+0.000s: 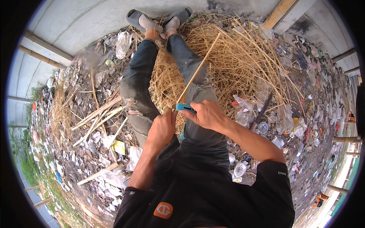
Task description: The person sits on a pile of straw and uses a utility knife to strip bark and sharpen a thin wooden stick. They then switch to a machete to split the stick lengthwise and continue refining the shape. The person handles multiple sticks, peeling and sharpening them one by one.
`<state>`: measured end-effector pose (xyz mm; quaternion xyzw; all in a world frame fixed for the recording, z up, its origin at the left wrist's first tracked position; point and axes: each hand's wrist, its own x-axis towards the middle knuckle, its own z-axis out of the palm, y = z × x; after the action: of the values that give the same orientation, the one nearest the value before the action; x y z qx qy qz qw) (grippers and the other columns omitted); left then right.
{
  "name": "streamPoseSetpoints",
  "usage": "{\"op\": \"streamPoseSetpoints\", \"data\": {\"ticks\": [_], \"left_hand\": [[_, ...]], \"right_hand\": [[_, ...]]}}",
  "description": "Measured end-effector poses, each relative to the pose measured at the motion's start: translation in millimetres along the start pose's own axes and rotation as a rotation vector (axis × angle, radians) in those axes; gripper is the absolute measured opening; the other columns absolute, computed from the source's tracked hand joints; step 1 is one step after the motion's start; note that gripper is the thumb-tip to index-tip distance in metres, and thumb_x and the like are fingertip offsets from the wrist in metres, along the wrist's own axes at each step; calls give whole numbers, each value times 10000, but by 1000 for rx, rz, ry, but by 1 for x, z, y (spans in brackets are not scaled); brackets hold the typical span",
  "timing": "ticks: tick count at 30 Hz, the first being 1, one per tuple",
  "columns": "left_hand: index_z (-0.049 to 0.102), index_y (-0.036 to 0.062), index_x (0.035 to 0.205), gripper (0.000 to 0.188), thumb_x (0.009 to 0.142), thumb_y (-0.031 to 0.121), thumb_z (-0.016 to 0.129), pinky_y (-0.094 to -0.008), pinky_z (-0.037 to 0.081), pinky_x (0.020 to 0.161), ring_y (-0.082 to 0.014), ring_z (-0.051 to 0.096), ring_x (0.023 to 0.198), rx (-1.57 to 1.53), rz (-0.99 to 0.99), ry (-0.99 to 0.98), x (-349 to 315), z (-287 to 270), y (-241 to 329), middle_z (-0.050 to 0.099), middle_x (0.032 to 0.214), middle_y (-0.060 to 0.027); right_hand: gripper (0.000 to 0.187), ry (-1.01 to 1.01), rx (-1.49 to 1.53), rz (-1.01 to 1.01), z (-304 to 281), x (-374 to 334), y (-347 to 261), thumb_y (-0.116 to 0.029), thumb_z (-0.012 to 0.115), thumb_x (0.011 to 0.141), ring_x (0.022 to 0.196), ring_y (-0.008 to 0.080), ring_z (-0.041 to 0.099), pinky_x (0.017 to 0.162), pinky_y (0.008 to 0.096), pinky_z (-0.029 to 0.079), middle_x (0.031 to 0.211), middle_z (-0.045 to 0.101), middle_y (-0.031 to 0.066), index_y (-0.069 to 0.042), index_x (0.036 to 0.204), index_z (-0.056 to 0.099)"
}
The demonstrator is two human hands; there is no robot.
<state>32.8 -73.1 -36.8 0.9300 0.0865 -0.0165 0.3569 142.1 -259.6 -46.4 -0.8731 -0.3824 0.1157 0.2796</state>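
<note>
Over my lap, my right hand (207, 114) grips a blue utility knife (185, 108), its blade end pointing left. Close beside it, my left hand (161, 127) is closed round the near end of a long thin bamboo strip (199, 66). The strip slants up and away to the right, passing over my right leg. The knife's blade end meets the strip just above my left fingers; the contact itself is too small to make out.
Under and between my outstretched legs lies a heap of straw-coloured shavings (235, 64). Split bamboo pieces (100, 116) lie at left. A long dark blade (262, 112) rests at right, near a clear plastic cup (240, 169). Litter covers the ground; a grey wall (95, 19) stands ahead.
</note>
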Motion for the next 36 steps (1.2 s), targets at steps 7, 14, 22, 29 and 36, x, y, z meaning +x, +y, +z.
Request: {"op": "streamPoseSetpoints", "data": {"ticks": [7,14,22,29,36], "left_hand": [[578,-48,1016,237,1041,186,561,-578,466,642,-520,629,751,-35,-110,-182,-71,-26,-5,623,713,-310],[558,-33,963,235,1054,183,535,-524,420,606,-516,593,725,-153,-49,-79,-39,-28,-5,587,687,-283],[575,-56,969,248,1045,176,537,-594,442,681,-533,601,776,-160,35,-92,-10,-27,15,607,712,-319],[585,-58,961,243,1036,170,546,-596,452,685,-533,605,776,-138,-42,-56,-25,-18,0,622,742,-319],[599,-52,981,191,1017,130,551,-579,463,675,-520,616,784,-151,142,-72,-24,-9,-11,652,807,-307]], "right_hand": [[713,500,-15,658,-101,8,164,-548,471,1063,409,168,401,434,390,277,469,436,42,-25,587,566],[638,380,213,348,-81,-4,65,-524,526,1047,460,188,421,483,393,330,505,444,85,16,718,608],[671,-52,186,86,-29,-23,-18,-574,486,1031,621,461,637,582,535,486,598,606,243,4,727,641],[651,-8,148,88,-19,-23,-8,-567,497,1024,617,465,647,591,550,501,607,622,248,-5,734,650],[656,-122,142,2,-9,-31,-24,-589,492,1018,606,467,649,577,548,507,597,620,254,-8,758,650]]}}
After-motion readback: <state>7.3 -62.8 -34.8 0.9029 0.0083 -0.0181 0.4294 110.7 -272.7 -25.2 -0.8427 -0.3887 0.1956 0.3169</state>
